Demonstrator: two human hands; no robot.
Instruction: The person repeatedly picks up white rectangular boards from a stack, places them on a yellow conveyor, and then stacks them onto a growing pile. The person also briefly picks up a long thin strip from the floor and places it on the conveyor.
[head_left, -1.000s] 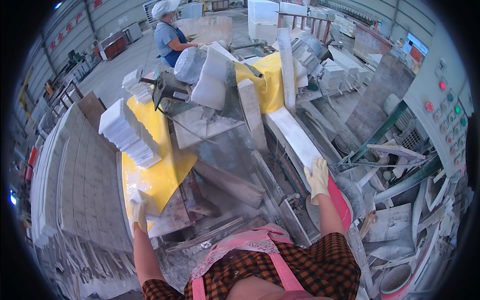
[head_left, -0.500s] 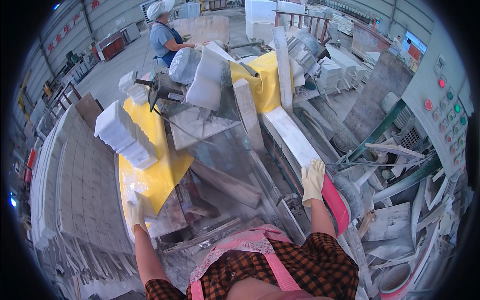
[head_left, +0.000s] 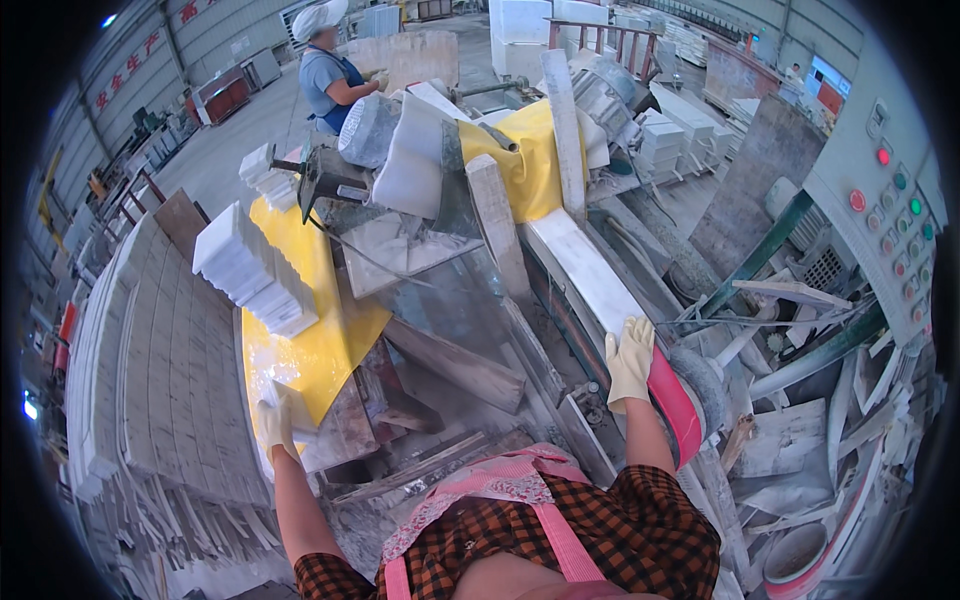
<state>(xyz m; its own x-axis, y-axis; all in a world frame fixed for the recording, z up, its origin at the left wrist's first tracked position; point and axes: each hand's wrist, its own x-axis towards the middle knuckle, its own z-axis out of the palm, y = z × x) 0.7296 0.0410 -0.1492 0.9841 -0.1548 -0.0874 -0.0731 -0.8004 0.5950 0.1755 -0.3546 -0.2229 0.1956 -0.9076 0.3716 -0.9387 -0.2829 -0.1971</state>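
Both my hands wear cream gloves. My left hand (head_left: 274, 426) is closed at the side of a small white stone block (head_left: 298, 408), which sits on the near end of a yellow sheet (head_left: 352, 345). My glove hides part of that block. To the right, my right hand (head_left: 630, 362) lies with fingers stretched out on the near end of a long white stone strip (head_left: 585, 262). The strip rests along a narrow conveyor, whose pink-red belt (head_left: 673, 405) curves down beside my right wrist.
A row of stacked white tiles (head_left: 255, 270) stands on the yellow sheet. Upright boards (head_left: 495, 225) flank the conveyor. A control panel (head_left: 885, 205) is at the right, above stone scraps (head_left: 790, 440). Stacked slabs (head_left: 175, 340) line the left. A person (head_left: 328, 75) stands at the back.
The view has shifted slightly. My hands keep nearly the same places on the block and the strip. The person at the back has drawn their hands closer to their body.
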